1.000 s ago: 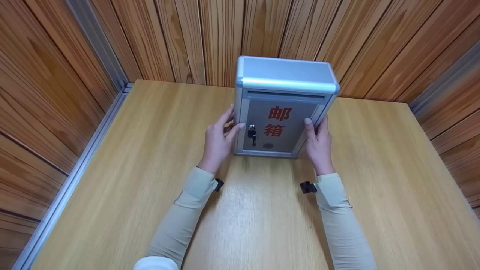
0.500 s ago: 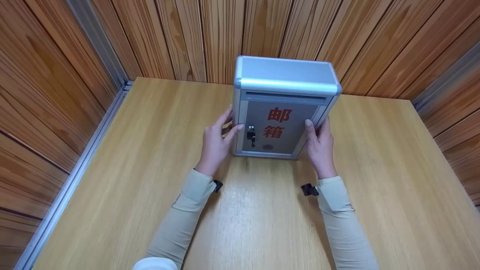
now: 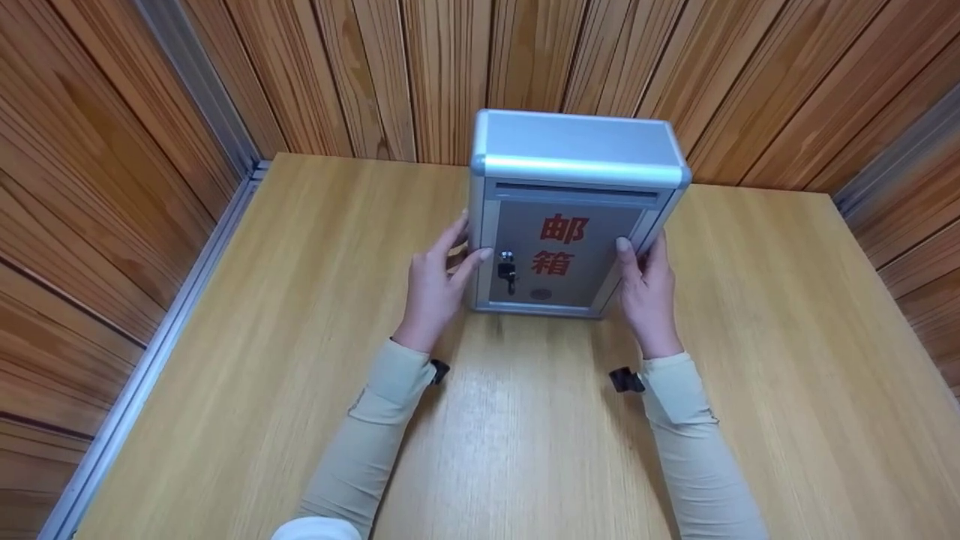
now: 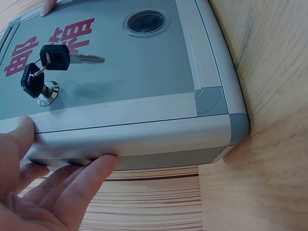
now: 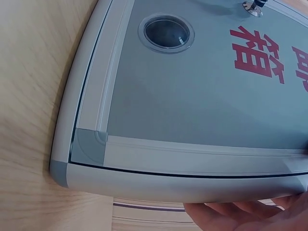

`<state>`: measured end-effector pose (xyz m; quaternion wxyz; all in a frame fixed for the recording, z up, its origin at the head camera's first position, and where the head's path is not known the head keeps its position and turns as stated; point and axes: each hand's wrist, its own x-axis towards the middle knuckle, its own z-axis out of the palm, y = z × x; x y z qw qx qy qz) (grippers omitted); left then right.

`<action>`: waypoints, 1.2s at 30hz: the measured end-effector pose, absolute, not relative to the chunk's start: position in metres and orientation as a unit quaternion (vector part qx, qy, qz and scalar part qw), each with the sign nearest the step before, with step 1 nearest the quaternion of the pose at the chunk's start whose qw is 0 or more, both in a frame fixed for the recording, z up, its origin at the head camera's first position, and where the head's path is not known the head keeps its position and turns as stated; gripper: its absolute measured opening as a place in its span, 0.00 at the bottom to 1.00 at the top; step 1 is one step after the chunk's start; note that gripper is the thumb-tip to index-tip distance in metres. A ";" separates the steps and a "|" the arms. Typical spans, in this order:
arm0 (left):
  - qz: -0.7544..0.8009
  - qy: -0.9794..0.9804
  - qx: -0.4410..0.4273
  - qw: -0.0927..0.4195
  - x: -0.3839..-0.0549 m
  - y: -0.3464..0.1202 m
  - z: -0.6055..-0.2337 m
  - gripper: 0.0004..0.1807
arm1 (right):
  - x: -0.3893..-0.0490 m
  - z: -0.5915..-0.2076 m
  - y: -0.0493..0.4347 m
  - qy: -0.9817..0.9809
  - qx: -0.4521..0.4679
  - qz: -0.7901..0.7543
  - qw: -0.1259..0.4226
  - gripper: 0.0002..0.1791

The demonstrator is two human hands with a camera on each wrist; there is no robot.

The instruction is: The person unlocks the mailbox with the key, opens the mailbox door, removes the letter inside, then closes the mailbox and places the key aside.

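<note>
A silver metal mailbox (image 3: 637,217) stands upright on the table, its front door facing me. Red characters (image 3: 559,246) mark the door below a narrow letter slot (image 3: 576,193). Two black-headed keys (image 4: 55,57) hang at the round lock (image 4: 48,94), one linked to the other by a ring. My left hand (image 3: 431,296) grips the left side, thumb at the front edge near the lock and fingers along the side wall. On the opposite side my right hand (image 3: 649,300) holds the box, thumb on the front frame; its fingers are partly hidden behind the side.
The pale wooden table (image 3: 495,450) extends on all sides of the box. Behind it rises a wood-plank wall (image 3: 450,75), and a metal rail (image 3: 172,300) runs along the left edge. A small round window (image 5: 166,33) sits low in the mailbox door.
The head view has shifted very slightly. Both hands keep their hold on the mailbox, which stays in place on the table.
</note>
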<state>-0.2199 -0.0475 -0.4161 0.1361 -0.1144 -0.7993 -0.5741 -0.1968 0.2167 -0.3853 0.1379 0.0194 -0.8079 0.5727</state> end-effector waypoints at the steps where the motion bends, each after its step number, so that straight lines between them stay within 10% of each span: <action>1: -0.573 -0.800 -0.115 0.136 -0.220 -0.047 -0.416 0.35 | -0.199 -0.389 0.219 -0.808 0.019 0.573 0.140 0.36; 36: -0.600 -0.774 -0.178 0.099 -0.236 -0.050 -0.425 0.32 | -0.198 -0.386 0.220 -0.796 0.011 0.593 0.121 0.39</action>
